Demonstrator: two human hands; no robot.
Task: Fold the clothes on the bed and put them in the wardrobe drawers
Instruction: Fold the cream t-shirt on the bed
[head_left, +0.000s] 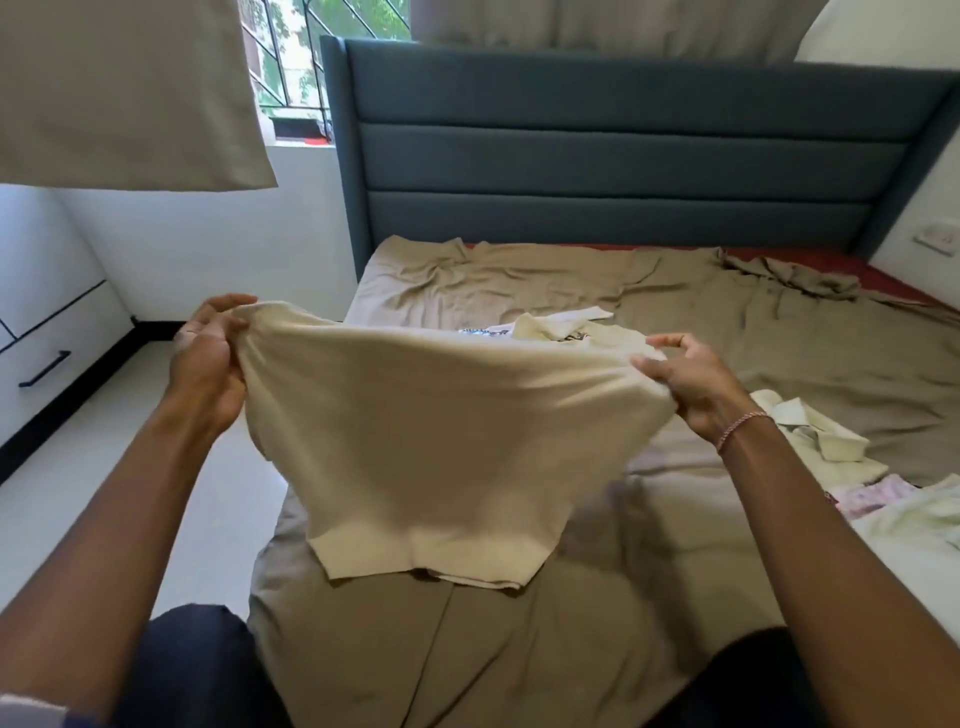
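A cream shirt (426, 441) hangs stretched between my hands above the bed (727, 322), its lower hem touching the olive sheet. My left hand (208, 358) grips its upper left corner and my right hand (685, 382) pinches its upper right corner. Behind it a white printed shirt (550, 325) lies on the sheet. More pale clothes (826, 441) lie at my right, beside a pink patterned piece (867, 493) and a light garment (914, 525). White wardrobe drawers (47, 338) with a black handle stand at the left.
A blue-grey padded headboard (623, 150) closes the far end of the bed. A crumpled olive cloth (795, 280) lies at the far right over a red mattress edge. White floor (130, 441) runs between bed and wardrobe. A window is behind the curtain.
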